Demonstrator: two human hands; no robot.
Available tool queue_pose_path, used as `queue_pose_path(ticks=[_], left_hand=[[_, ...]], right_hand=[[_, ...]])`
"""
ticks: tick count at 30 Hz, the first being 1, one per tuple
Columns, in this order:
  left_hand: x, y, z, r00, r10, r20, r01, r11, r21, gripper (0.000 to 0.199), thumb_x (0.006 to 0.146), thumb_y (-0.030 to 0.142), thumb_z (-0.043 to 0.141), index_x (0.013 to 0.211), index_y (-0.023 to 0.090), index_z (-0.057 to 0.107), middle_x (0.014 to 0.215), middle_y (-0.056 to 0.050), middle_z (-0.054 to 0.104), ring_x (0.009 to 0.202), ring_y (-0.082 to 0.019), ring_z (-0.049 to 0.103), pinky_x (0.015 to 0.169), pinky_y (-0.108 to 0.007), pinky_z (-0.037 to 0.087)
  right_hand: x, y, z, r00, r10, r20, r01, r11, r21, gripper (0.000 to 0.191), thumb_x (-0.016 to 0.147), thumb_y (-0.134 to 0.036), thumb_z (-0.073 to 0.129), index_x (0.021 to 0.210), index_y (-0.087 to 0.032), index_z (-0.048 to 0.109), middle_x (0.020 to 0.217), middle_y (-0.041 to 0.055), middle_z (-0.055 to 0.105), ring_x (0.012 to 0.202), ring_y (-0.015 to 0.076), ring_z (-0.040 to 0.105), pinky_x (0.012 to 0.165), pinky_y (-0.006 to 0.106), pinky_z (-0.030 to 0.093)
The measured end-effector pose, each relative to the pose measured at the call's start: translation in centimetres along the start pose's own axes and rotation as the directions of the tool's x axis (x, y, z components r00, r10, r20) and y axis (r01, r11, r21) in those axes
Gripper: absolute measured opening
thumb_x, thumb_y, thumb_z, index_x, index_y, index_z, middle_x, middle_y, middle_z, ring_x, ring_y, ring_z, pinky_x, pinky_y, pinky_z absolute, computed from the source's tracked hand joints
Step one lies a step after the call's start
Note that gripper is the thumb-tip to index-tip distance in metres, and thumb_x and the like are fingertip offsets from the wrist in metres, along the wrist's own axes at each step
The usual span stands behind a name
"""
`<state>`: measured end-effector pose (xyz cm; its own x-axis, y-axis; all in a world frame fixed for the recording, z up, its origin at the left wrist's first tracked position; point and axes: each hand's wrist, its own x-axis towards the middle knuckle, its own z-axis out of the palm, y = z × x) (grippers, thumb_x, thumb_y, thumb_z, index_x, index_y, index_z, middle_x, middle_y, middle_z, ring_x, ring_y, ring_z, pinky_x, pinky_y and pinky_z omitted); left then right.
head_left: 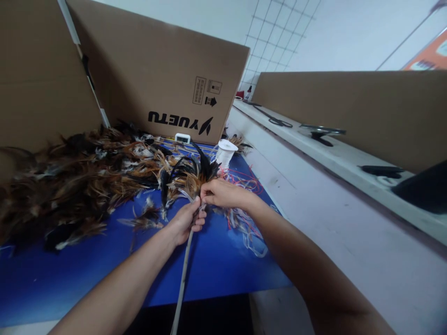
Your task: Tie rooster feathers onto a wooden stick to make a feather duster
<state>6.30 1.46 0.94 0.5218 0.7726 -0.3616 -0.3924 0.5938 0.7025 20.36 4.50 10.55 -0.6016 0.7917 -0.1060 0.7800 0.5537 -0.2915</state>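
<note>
Stick [183, 274] pointing to 12 o'clock, feathered end farthest

Long axis is running from near 6 o'clock, at the view's lower edge, up over the blue table [209, 265], leaning slightly toward 1 o'clock. Feather tuft [195, 179] is pointing away from the person. Left hand [186, 221] is gripping the stick just below the tuft; right hand [220, 191] is pinching narrowly at its base, item between fingertips unclear. From the hands, loose feathers [80, 186] are lying at 9–10 o'clock; white spool [225, 154] is standing at 1.

Beyond a cardboard panel [139, 65] (its YUETU lettering [173, 119] is turned upside down), a wire grid [277, 27] is seen above a white ledge [349, 156].
</note>
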Motion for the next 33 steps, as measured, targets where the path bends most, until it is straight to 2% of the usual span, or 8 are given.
queue_pose_path(ticks=[4,9,17,19,22,27,30,33], left_hand=[[-0.1,-0.1,0.1,0.998,0.027,0.052,-0.029,0.999,0.042,0.043,0.074,0.055,0.061,0.081,0.016,0.044,0.064,0.003,0.042,0.043,-0.002,0.033,0.034,-0.011,0.016],[-0.5,-0.1,0.4,0.991,0.087,0.101,-0.098,0.99,0.106,0.043,0.071,0.049,0.067,0.078,0.016,0.041,0.063,0.005,0.038,0.044,-0.001,0.03,0.035,-0.01,0.015],[-0.5,-0.1,0.2,0.987,0.069,0.148,-0.085,0.991,0.108,0.038,0.075,0.044,0.066,0.076,0.017,0.038,0.065,0.005,0.038,0.045,-0.001,0.03,0.036,-0.011,0.014],[-0.4,-0.1,0.1,0.984,0.071,0.164,-0.089,0.99,0.106,0.037,0.076,0.043,0.064,0.076,0.017,0.039,0.066,0.005,0.037,0.045,-0.001,0.03,0.036,-0.011,0.015],[-0.4,-0.2,0.0,0.981,0.066,0.183,-0.087,0.99,0.109,0.036,0.077,0.043,0.063,0.077,0.017,0.04,0.066,0.005,0.036,0.046,-0.001,0.03,0.036,-0.011,0.014],[-0.5,-0.2,0.1,0.98,0.056,0.189,-0.078,0.991,0.11,0.038,0.075,0.045,0.065,0.076,0.017,0.038,0.065,0.005,0.035,0.045,-0.001,0.029,0.036,-0.012,0.013],[-0.5,-0.2,0.3,0.986,0.049,0.16,-0.066,0.993,0.102,0.04,0.073,0.047,0.066,0.075,0.018,0.037,0.064,0.005,0.035,0.045,-0.001,0.029,0.037,-0.012,0.013],[-0.5,-0.3,0.7,0.991,0.042,0.128,-0.054,0.994,0.091,0.04,0.072,0.046,0.066,0.076,0.018,0.039,0.064,0.005,0.037,0.044,-0.001,0.029,0.037,-0.012,0.012]], right_hand=[[0.3,-0.1,-0.4,1.0,0.009,0.0,-0.009,1.0,-0.007,0.013,0.072,-0.015,0.053,0.072,-0.016,0.066,0.066,0.0017,0.064,0.06,0.0115,0.055,0.056,0.021,0.035],[0.9,-0.4,-1.2,0.99,0.111,0.084,-0.111,0.994,-0.015,0.011,0.069,-0.017,0.056,0.071,-0.016,0.067,0.062,0.0012,0.064,0.057,0.011,0.055,0.053,0.019,0.035],[1.4,-0.5,-1.8,0.985,0.112,0.133,-0.116,0.993,0.025,0.009,0.066,-0.018,0.061,0.07,-0.014,0.068,0.063,0.0018,0.065,0.057,0.011,0.057,0.052,0.018,0.037],[1.3,-0.4,-2.1,0.992,0.111,0.064,-0.12,0.982,0.149,0.009,0.069,-0.019,0.06,0.073,-0.014,0.067,0.064,0.0016,0.065,0.058,0.0106,0.057,0.053,0.019,0.039],[1.0,0.0,-3.0,0.981,0.141,-0.137,-0.08,0.923,0.375,0.011,0.075,-0.019,0.056,0.079,-0.013,0.064,0.064,0.0017,0.064,0.054,0.0095,0.056,0.052,0.02,0.041],[0.4,-0.3,-4.9,0.862,0.175,-0.475,0.068,0.89,0.451,0.01,0.077,-0.02,0.055,0.079,-0.012,0.061,0.062,0.0005,0.06,0.05,0.0077,0.052,0.052,0.021,0.042],[-0.1,-1.9,-5.2,0.825,0.143,-0.547,0.129,0.894,0.429,0.012,0.078,-0.022,0.056,0.081,-0.012,0.062,0.063,0.0006,0.061,0.052,0.0079,0.052,0.053,0.021,0.042],[-0.3,-4.2,-4.1,0.877,0.045,-0.479,0.151,0.919,0.363,0.012,0.079,-0.021,0.055,0.082,-0.013,0.064,0.067,0.0001,0.062,0.057,0.0084,0.053,0.056,0.021,0.04]])
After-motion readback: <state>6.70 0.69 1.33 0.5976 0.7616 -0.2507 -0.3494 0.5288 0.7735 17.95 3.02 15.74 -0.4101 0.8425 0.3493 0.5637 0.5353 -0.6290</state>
